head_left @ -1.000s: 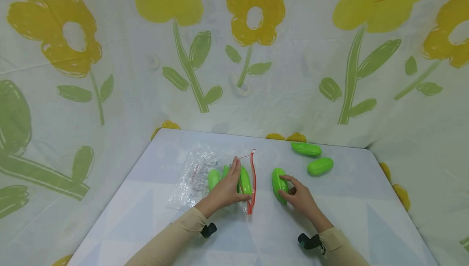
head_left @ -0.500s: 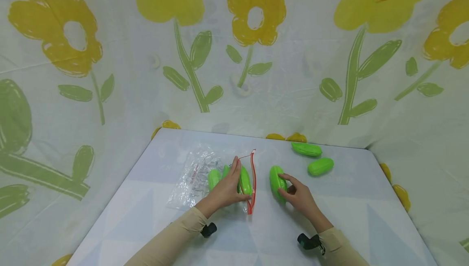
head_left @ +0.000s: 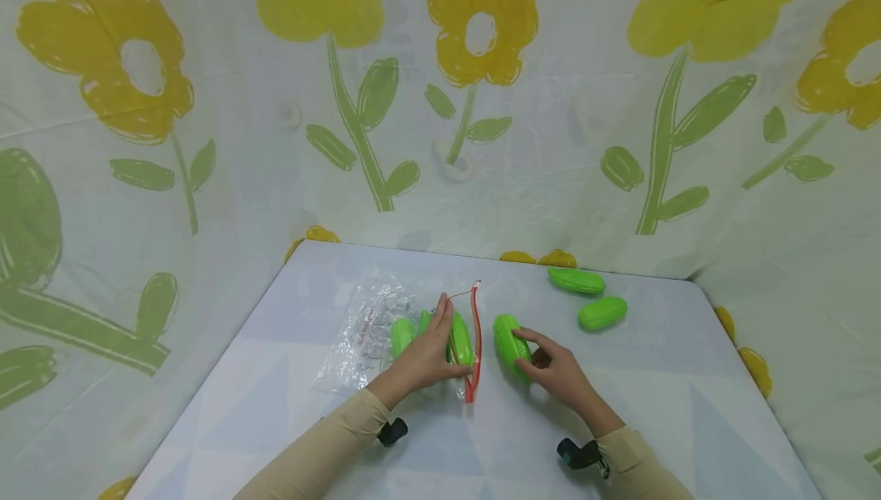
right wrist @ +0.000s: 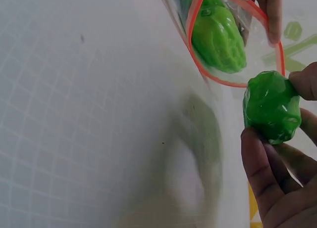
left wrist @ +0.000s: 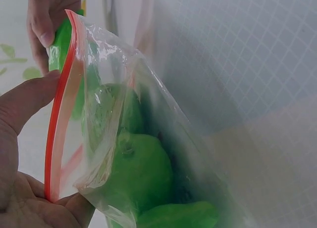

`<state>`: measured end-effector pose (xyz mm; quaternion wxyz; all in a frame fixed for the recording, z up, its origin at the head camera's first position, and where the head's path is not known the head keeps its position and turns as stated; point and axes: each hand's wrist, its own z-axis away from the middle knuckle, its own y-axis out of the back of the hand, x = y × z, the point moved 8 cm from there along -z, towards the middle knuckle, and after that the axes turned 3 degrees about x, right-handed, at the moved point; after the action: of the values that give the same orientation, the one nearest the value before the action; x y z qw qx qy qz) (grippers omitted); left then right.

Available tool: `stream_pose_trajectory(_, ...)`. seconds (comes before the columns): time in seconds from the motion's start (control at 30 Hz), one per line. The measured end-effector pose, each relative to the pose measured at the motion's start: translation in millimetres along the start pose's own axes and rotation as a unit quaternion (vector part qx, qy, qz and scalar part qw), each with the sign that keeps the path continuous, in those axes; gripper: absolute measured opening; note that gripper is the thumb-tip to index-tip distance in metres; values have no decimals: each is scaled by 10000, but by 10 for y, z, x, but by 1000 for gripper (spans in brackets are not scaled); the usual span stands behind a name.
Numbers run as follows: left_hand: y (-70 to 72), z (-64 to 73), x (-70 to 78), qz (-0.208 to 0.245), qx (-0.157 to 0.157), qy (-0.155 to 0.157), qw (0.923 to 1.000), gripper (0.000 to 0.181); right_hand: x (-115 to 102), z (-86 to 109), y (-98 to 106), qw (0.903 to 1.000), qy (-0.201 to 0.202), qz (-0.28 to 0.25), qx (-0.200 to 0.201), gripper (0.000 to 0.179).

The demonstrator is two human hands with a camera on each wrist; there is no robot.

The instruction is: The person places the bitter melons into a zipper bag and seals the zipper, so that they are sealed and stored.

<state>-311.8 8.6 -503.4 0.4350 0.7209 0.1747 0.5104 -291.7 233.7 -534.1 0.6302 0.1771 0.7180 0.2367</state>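
My right hand [head_left: 557, 370] holds a glossy, lumpy green toy cucumber [head_left: 509, 341], thumb on one side and fingers on the other. In the right wrist view its blunt end [right wrist: 272, 107] faces the camera, just outside the red-rimmed mouth of a clear zip bag [head_left: 372, 324]. My left hand [head_left: 428, 347] holds that mouth apart, thumb and fingers spread at the red zip edge [left wrist: 62, 104]. Several similar green toy cucumbers [left wrist: 141, 171] lie inside the bag, partly hidden behind the left hand in the head view.
Two more green toy cucumbers, one near the back edge [head_left: 577, 280] and one closer [head_left: 602, 313], lie at the right of the pale table [head_left: 654, 400]. A flower-printed curtain [head_left: 537, 179] surrounds the table. Black wrist cameras [head_left: 580, 454] sit below both hands.
My right hand has moved slightly left with the toy cucumber, which has come nearer the bag's mouth and turned a little. The left hand and the bag have stayed in place.
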Motion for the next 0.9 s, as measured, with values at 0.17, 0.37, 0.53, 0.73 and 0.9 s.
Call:
stream_pose_trajectory(0.17, 12, 4, 6, 3, 25, -16, 10000, 126, -74, 1, -18, 9995, 234, -141, -138, 52)
stream_pose_trajectory(0.37, 23, 6, 18, 9, 55, -58, 10000, 125, -126, -6, -80, 9984, 423, -193, -331, 52)
stream_pose_trajectory(0.53, 18, 5, 9, 1, 39, -32, 10000, 125, -178, -22, -142, 9970, 589, -187, -466, 52)
stream_pose_trajectory(0.73, 16, 5, 7, 23, 12, -25, 10000, 125, -215, -57, -182, 9959, 723, -115, -528, 51)
stream_pose_trajectory(0.9, 23, 5, 13, -16, 21, -47, 10000, 124, -218, -79, -211, 9960, 731, -88, -510, 51)
